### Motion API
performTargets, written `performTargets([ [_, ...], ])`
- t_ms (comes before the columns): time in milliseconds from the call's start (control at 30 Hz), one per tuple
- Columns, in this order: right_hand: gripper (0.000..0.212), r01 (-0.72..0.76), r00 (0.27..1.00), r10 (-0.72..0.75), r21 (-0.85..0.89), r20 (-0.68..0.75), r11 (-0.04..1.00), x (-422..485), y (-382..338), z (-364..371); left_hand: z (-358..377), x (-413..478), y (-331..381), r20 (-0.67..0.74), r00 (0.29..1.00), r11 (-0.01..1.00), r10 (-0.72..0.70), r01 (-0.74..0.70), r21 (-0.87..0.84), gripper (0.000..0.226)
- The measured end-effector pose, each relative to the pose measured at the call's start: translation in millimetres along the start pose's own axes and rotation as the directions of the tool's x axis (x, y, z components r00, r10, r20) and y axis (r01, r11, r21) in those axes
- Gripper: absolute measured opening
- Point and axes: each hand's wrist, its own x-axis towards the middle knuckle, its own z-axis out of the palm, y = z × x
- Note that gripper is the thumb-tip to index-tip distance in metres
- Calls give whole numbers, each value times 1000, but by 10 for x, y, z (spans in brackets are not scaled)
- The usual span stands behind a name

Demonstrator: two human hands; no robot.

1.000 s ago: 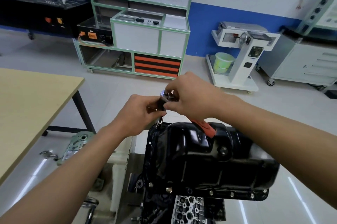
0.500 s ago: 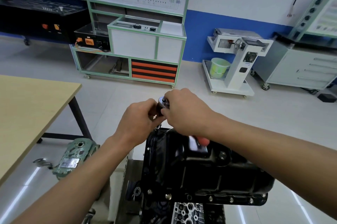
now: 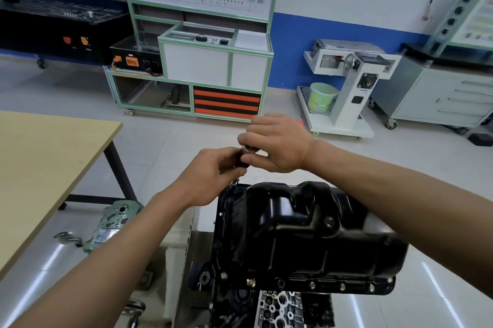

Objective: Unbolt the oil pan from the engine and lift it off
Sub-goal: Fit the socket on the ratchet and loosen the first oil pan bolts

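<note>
I am only at the unbolting stage. The glossy black pressed-steel oil pan (image 3: pixel 306 234) sits sump-up on the upturned grey metal engine (image 3: pixel 277 306), with its flange flat on the block and no part lifted. Along the near edge of the flange a row of small silver-headed bolts (image 3: pixel 342 286) is seated in its holes. Most of the job is therefore ahead, I judge: those must come out, then whatever holds the far and side edges, which I cannot see well, and then the lift.

Both my hands are at the far left corner of the pan, on the dark steel socket wrench (image 3: pixel 246 153). My left hand (image 3: pixel 210 173) has its fingers curled round the shaft below the head, steadying it upright over that corner. My right hand (image 3: pixel 277 143) is closed over the head from above. The tip reaches the flange corner, but the bolt under it is hidden.

Half a second ago the wrench's red handle showed beneath my right hand, lying over the top of the pan. Now my right hand has swung away from me and sits higher and farther out, and that red is gone from there. My left hand has hardly shifted. The pan and its near-edge bolts lie as they did.
</note>
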Motion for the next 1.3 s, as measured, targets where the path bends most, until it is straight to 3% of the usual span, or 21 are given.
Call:
performTargets([
  [67, 33, 17, 998, -15, -36, 56, 999, 91, 49, -26, 6, 24, -23, -78, 997, 1000, -11, 11, 6, 22],
  [167, 36, -216, 934, 226, -66, 278, 974, 226, -77, -136, -16, 62, -79, -189, 982, 1000, 12, -10, 9, 20],
  [267, 32, -475, 751, 472, -118, 462, 872, 337, -166, -286, 12, 95, -119, -203, 978, 998, 46, -39, 42, 23],
  [333, 32, -584, 613, 489, -61, 621, 810, 390, -193, -435, 52, 113, -133, -189, 980, 995, 66, -52, 82, 26],
  [400, 37, -660, 520, 456, 1, 722, 752, 390, -202, -516, 75, 118, -135, -208, 974, 993, 85, -65, 99, 25],
  [467, 32, -645, 542, 466, -9, 700, 764, 392, -202, -523, 60, 121, -147, -248, 966, 995, 71, -53, 81, 26],
  [533, 31, -523, 638, 437, -59, 635, 850, 391, -183, -500, 44, 138, -132, -242, 970, 997, 23, -3, 83, 25],
  [667, 39, -264, 817, 279, -104, 505, 959, 379, -120, -405, 37, 156, -54, -90, 993, 996, -70, 64, -65, 26],
  [767, 38, -182, 872, 194, -70, 450, 981, 362, -94, -319, -40, 152, -35, 8, 995, 986, -95, 95, -137, 23],
  [900, 30, -296, 841, 289, -58, 457, 953, 337, -104, -320, -62, 142, -43, -8, 996, 985, -88, 86, -151, 20],
  [1000, 13, -460, 752, 414, -42, 513, 887, 348, -106, -378, -6, 175, -54, -98, 993, 992, -62, 50, -118, 16],
  [1100, 23, -604, 664, 471, 45, 581, 796, 325, -136, -459, 31, 215, -52, -141, 990, 994, 3, -19, -108, 18],
  [1167, 29, -652, 642, 483, 91, 596, 753, 252, -174, -496, 48, 232, -63, -169, 985, 996, 41, -54, -73, 22],
  [1300, 16, -678, 643, 498, 129, 582, 724, 69, -252, -489, 72, 256, -116, -248, 968, 999, 25, -30, -19, 17],
])
